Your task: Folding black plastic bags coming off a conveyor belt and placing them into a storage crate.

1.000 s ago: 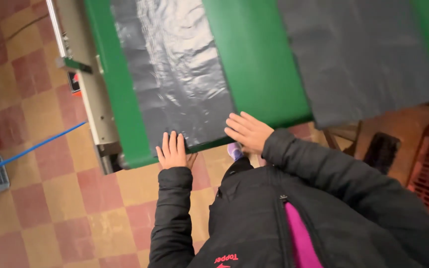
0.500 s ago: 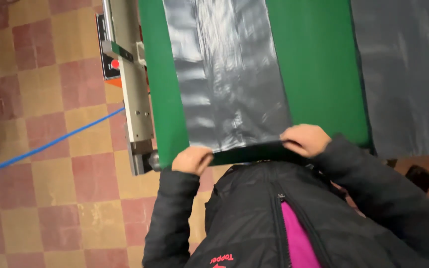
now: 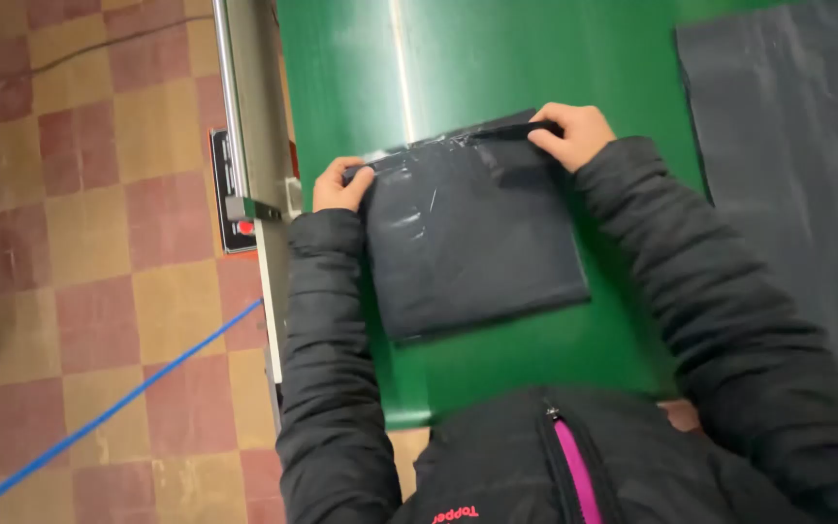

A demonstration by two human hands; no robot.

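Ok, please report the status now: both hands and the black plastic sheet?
Left hand and right hand both pinching far edge of folded black plastic sheet. Sheet flat on green table. Second dark sheet lies apart, right. Nothing in the way.

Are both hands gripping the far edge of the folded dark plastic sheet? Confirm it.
Yes: the left hand and the right hand each pinch a far corner of the folded dark plastic sheet on the green table.
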